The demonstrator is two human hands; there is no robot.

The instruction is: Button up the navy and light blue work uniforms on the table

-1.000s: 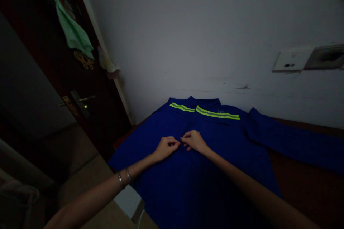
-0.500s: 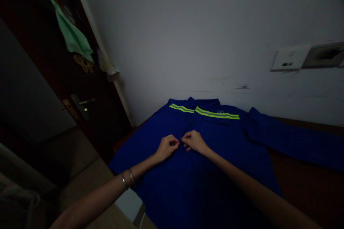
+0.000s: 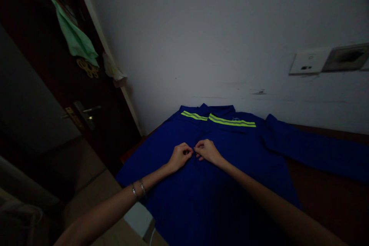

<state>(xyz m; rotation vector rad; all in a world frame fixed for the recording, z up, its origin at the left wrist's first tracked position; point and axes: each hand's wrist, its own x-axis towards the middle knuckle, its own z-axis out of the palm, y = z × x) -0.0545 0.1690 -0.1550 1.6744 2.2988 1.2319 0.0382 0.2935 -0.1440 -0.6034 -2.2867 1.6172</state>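
"Pinching this close together, how should the two hands work in the head view?"

"Lightly, I'd say. The left hand (image 3: 180,157) and the right hand (image 3: 208,151) meet over the front of the dark blue, long-sleeved cloth shirt (image 3: 239,150), thumb and forefinger pressed together on each, seemingly nipping the fabric. What exactly lies between the tips is too dark and small to tell."

"So what makes for good handling there?"

"Small moves of the fingers, with both wrists low. One side ought to steady the cloth while the other does the fine work, and neither should tug, or the front could pucker. More light would help, since blue on blue hides the edges."

"And where does the shirt lie?"

"Spread across the reddish-brown counter (image 3: 323,200), collar end by the pale, scuffed wall (image 3: 173,46). One long sleeve (image 3: 317,152) runs out to the right."

"How does it look?"

"Deep blue, softly creased around the hands. Bright yellow-green bands (image 3: 236,123), each with a grey line, cross the chest in two pieces that don't quite line up at the middle. A small pale mark sits above the right-hand one, too faint to read."
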